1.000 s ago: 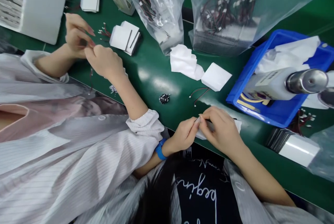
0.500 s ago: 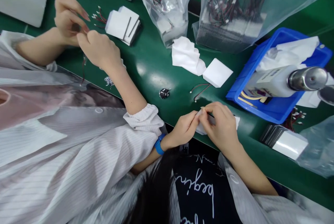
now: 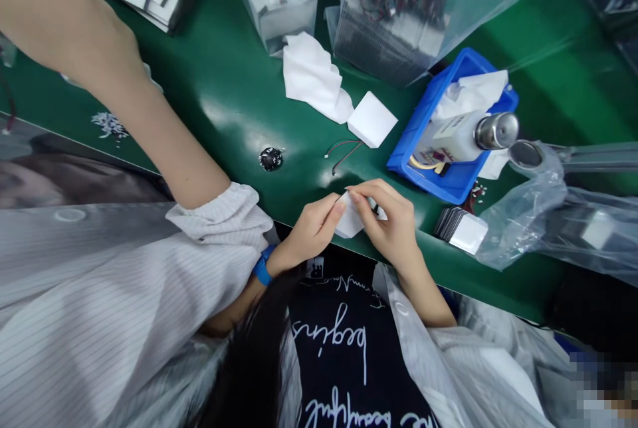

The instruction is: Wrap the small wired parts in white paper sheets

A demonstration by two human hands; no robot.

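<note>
At the front edge of the bench, my left hand [image 3: 312, 227] and my right hand [image 3: 391, 220] meet over a flat white square piece [image 3: 350, 222]. The left thumb and fingers pinch its left upper edge. On the other side, my right thumb and forefinger are closed at its top corner, and the remaining fingers hide part of it. Just beyond my hands lies a similar white square pack [image 3: 373, 120] with thin red and black wires [image 3: 347, 155]. A small black round cluster with pale specks [image 3: 271, 159] rests to the left.
A co-worker's arm [image 3: 164, 129] reaches across the left side. Crumpled white tissue [image 3: 314, 79] lies behind, near clear bags of wired packs [image 3: 389, 36]. Right stands a blue bin [image 3: 406, 155] with a bottle [image 3: 448, 139]; stacked packs [image 3: 461, 230] sit beside it. White bits [image 3: 108, 125] lie left.
The view has shifted right and closer, so the bench things appear further left. My hands still grip the white piece, which now shows more of its face.
</note>
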